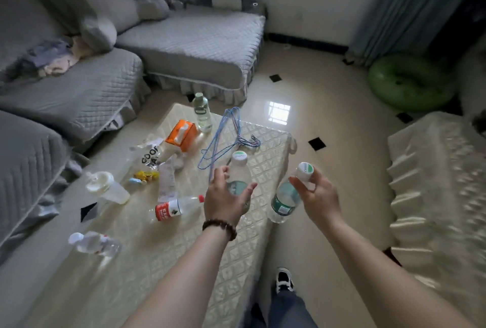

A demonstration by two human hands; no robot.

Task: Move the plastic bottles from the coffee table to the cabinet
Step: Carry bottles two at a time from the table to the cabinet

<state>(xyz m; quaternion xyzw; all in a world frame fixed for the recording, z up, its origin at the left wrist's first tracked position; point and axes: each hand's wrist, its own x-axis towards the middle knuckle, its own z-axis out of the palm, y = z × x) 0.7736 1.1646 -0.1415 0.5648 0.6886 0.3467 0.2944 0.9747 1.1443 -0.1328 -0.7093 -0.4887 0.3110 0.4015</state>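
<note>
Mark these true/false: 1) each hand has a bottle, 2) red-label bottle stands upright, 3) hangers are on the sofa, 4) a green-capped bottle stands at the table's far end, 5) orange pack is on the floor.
1. True. The left hand reaches round a white-capped bottle; whether its grip has closed is unclear. The right hand pinches the cap of a green-label bottle.
2. False. The red-label bottle lies on its side on the coffee table.
3. False. The wire hangers lie on the coffee table.
4. True. The green-capped bottle stands upright there.
5. False. The orange pack sits on the table.
</note>
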